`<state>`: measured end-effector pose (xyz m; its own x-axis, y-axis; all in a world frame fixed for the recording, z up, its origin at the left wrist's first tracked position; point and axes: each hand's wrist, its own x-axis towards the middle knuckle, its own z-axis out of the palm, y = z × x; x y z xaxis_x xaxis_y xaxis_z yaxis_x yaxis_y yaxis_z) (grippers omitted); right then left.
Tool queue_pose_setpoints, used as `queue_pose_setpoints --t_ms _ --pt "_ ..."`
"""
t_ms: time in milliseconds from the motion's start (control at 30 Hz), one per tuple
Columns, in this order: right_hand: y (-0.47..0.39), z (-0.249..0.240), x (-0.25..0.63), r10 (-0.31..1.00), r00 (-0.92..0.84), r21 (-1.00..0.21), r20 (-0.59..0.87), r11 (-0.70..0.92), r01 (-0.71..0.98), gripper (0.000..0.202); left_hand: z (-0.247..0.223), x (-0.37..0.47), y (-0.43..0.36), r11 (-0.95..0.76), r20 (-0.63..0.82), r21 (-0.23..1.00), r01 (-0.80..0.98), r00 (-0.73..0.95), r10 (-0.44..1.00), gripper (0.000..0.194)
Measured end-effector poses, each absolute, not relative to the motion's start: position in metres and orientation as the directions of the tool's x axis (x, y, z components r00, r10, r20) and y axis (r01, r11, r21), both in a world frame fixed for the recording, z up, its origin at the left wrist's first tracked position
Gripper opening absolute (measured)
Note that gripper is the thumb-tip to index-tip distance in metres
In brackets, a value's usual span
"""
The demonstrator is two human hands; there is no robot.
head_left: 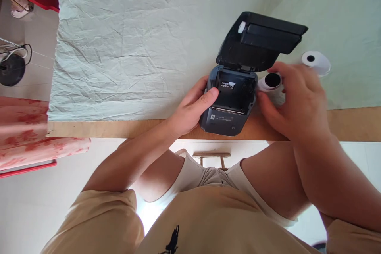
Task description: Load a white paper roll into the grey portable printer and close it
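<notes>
A dark label printer (229, 101) rests at the table's front edge with its black lid (258, 41) swung up and its compartment showing. My left hand (198, 105) grips the printer's left side, the thumb over the rim. Right beside the printer, my right hand (297, 99) has its thumb and fingers around a white roll (270, 83) with a black core. Behind that hand, another white roll (318, 62) lies on the cloth, its core facing up.
A pale green cloth (127, 47) covers the table, with a bare wooden edge (110, 129) along the front. At the far left are a red-edged surface, a black round base with cables and a pink patterned cloth (26, 131). A wooden stool stands below.
</notes>
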<state>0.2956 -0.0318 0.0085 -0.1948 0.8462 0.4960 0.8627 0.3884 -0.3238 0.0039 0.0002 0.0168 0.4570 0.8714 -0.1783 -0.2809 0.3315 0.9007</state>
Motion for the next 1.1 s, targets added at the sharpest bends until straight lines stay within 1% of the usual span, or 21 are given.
queue_pose_setpoints --t_ms 67,100,167,233,267,300,367,400,433,533,567,633,700,733,800,867,900,1000,1100 --pt "-0.030 0.003 0.293 0.880 -0.184 -0.364 0.438 0.361 0.859 0.039 0.019 0.004 0.000 0.332 -0.183 0.903 -0.271 0.456 0.871 0.072" --pt "-0.029 0.001 0.294 0.898 -0.169 -0.395 0.406 0.340 0.854 0.040 0.020 0.005 0.000 0.333 -0.186 0.904 -0.267 0.456 0.870 0.072" --pt "-0.027 -0.002 0.298 0.923 -0.161 -0.442 0.348 0.313 0.841 0.048 0.021 0.005 0.001 0.337 -0.188 0.902 -0.271 0.456 0.870 0.071" --pt "-0.027 -0.002 0.301 0.923 -0.202 -0.448 0.328 0.340 0.827 0.057 0.021 0.005 0.001 0.346 -0.191 0.894 -0.284 0.457 0.869 0.070" --pt "-0.026 -0.001 0.301 0.917 -0.224 -0.438 0.331 0.359 0.824 0.056 0.021 0.005 0.001 0.352 -0.195 0.890 -0.291 0.456 0.868 0.070" --pt "-0.026 0.000 0.301 0.911 -0.235 -0.429 0.340 0.372 0.823 0.050 0.021 0.005 0.001 0.357 -0.198 0.886 -0.297 0.454 0.869 0.070" --pt "-0.026 0.001 0.300 0.901 -0.221 -0.433 0.372 0.379 0.818 0.038 0.020 0.005 0.001 0.363 -0.207 0.884 -0.296 0.448 0.870 0.072" --pt "-0.026 0.002 0.300 0.898 -0.210 -0.443 0.386 0.381 0.812 0.037 0.020 0.005 0.000 0.364 -0.212 0.885 -0.289 0.446 0.870 0.074" --pt "-0.027 0.002 0.299 0.899 -0.200 -0.457 0.390 0.378 0.805 0.038 0.020 0.005 0.000 0.363 -0.214 0.888 -0.282 0.445 0.869 0.077" --pt "-0.029 0.002 0.296 0.909 -0.222 -0.490 0.353 0.382 0.784 0.057 0.019 0.005 0.000 0.366 -0.219 0.890 -0.272 0.448 0.867 0.079" --pt "-0.029 0.001 0.295 0.907 -0.234 -0.491 0.350 0.391 0.779 0.060 0.019 0.005 0.000 0.370 -0.221 0.887 -0.275 0.450 0.865 0.078" --pt "-0.030 0.001 0.293 0.893 -0.235 -0.479 0.385 0.411 0.776 0.055 0.019 0.004 0.000 0.375 -0.218 0.880 -0.291 0.454 0.864 0.075" --pt "-0.031 0.000 0.292 0.883 -0.194 -0.474 0.428 0.402 0.784 0.050 0.018 0.004 0.000 0.375 -0.212 0.876 -0.304 0.455 0.865 0.073" --pt "-0.031 0.000 0.292 0.890 -0.174 -0.485 0.422 0.384 0.785 0.053 0.018 0.004 0.000 0.373 -0.211 0.875 -0.307 0.452 0.867 0.072" --pt "-0.031 -0.001 0.292 0.914 -0.173 -0.506 0.367 0.352 0.787 0.067 0.016 0.004 0.000 0.372 -0.212 0.878 -0.302 0.451 0.867 0.071" --pt "-0.032 -0.003 0.293 0.919 -0.210 -0.494 0.335 0.360 0.791 0.078 0.015 0.003 0.000 0.371 -0.212 0.880 -0.297 0.455 0.865 0.072" --pt "-0.032 -0.004 0.292 0.913 -0.226 -0.476 0.341 0.375 0.795 0.079 0.015 0.003 0.000 0.372 -0.210 0.879 -0.297 0.460 0.863 0.073" --pt "-0.030 -0.007 0.288 0.897 -0.205 -0.439 0.391 0.378 0.815 0.068 0.015 0.003 0.000 0.373 -0.212 0.881 -0.292 0.463 0.861 0.074" --pt "-0.028 -0.006 0.284 0.901 -0.157 -0.413 0.405 0.334 0.848 0.052 0.018 0.004 0.000 0.366 -0.213 0.885 -0.287 0.449 0.868 0.073"
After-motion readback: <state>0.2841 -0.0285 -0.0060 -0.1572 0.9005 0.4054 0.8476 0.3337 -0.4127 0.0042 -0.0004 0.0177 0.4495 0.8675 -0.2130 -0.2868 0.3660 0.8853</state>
